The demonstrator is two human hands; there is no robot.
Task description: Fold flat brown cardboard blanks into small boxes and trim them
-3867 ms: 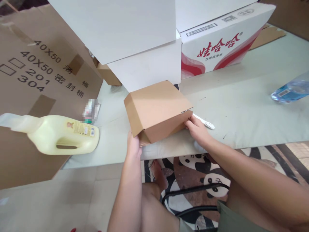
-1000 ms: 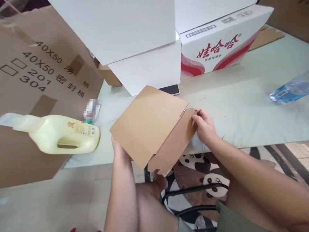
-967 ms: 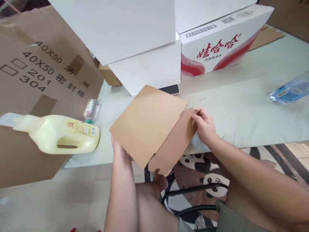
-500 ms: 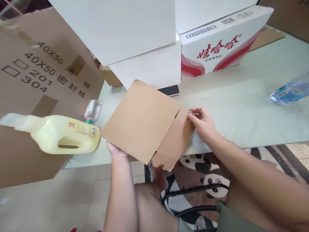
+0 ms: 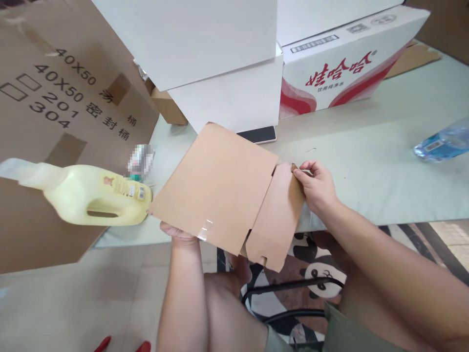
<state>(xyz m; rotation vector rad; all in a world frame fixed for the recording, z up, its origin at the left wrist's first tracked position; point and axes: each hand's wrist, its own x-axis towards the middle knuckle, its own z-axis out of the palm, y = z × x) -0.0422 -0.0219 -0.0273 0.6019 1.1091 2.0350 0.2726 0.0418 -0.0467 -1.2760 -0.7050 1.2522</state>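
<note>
A flat brown cardboard box (image 5: 216, 186) is held tilted over the front edge of the table, with a notched flap (image 5: 273, 220) folded out along its right side. My left hand (image 5: 179, 231) supports it from below at the near left edge; the fingers are hidden beneath the cardboard. At the flap's far right corner, my right hand (image 5: 315, 183) pinches the edge between thumb and fingers. A shiny strip of clear tape (image 5: 205, 230) shows on the box's near edge.
Left of the box lies a yellow jug (image 5: 98, 195) beside a large brown carton (image 5: 66, 132). Behind are a phone (image 5: 258, 134), stacked white boxes (image 5: 227, 95) and a red-and-white carton (image 5: 340, 78). A plastic bottle (image 5: 443, 143) lies on the right of the table (image 5: 373, 161).
The flap and my right hand have shifted slightly right, and the flap lies more spread out from the box. Clear tape on the near edge now catches the light.
</note>
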